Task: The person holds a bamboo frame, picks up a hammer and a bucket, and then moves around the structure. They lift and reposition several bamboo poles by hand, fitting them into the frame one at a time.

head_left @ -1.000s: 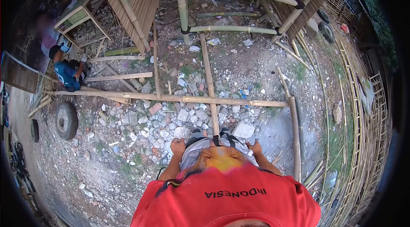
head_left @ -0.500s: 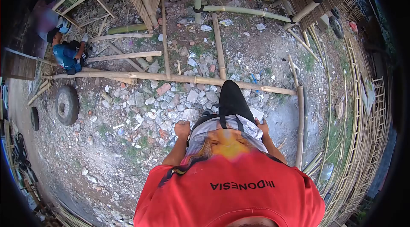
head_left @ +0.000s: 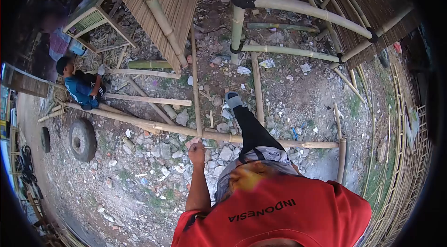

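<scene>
My left hand [head_left: 196,153] is closed, out in front of me beside the long bamboo pole [head_left: 214,136] that lies across the rubble. A thin pale object [head_left: 210,147] shows at its fingers, too small to make out. My right hand is hidden behind my body. One leg [head_left: 253,128] reaches over the pole, and its sandalled foot [head_left: 234,100] is on the far side. Two thinner poles [head_left: 196,84] [head_left: 257,89] run away from the long pole.
A person [head_left: 81,84] crouches at the left near a bamboo bench [head_left: 86,21]. A tyre [head_left: 83,140] lies left. Ahead stand a slatted panel [head_left: 158,10] and a bamboo frame [head_left: 237,19]. Bamboo ladders [head_left: 405,154] line the right; broken stones [head_left: 165,150] cover the ground.
My left hand has moved forward to the long pole. One foot has come into view beyond it. My right hand has gone out of sight, and the view has shifted.
</scene>
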`<state>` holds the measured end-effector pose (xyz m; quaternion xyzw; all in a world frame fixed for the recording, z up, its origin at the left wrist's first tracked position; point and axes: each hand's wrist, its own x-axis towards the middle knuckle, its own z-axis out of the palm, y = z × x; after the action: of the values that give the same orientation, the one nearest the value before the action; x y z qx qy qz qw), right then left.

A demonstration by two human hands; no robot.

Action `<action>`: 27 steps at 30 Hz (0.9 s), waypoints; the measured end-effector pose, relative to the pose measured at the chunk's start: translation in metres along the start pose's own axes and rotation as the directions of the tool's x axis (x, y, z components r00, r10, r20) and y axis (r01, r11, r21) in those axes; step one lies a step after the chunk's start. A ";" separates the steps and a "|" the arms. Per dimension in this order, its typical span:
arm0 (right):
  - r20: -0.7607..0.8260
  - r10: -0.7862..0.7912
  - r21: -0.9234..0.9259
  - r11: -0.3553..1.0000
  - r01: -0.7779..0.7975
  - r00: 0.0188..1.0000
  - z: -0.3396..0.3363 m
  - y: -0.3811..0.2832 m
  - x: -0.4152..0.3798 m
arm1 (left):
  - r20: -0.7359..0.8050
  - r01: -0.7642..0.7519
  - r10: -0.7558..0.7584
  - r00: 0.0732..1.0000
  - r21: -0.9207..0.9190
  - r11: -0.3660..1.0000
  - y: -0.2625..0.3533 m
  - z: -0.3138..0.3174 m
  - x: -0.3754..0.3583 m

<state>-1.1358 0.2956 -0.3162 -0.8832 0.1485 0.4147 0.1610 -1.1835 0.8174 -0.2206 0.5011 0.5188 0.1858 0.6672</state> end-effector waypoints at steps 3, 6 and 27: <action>0.032 0.018 -0.081 0.997 -0.016 0.999 -0.068 -0.114 0.098 | 0.019 0.132 -0.131 0.991 -0.090 0.987 0.041 0.051 0.082; -0.205 -0.008 0.050 0.999 0.018 0.979 -0.197 -0.280 0.140 | -0.140 0.271 -0.253 0.957 0.132 0.954 0.046 0.075 0.157; -0.815 -0.393 -0.025 0.758 0.652 0.425 -0.539 -0.955 0.218 | 0.170 0.006 -0.153 0.973 0.648 0.762 0.310 0.387 0.643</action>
<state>-0.2553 0.9108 -0.0067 -0.9365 -0.0227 -0.1115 0.3316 -0.5069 1.2595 -0.2950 0.6935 0.4974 -0.0866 0.5139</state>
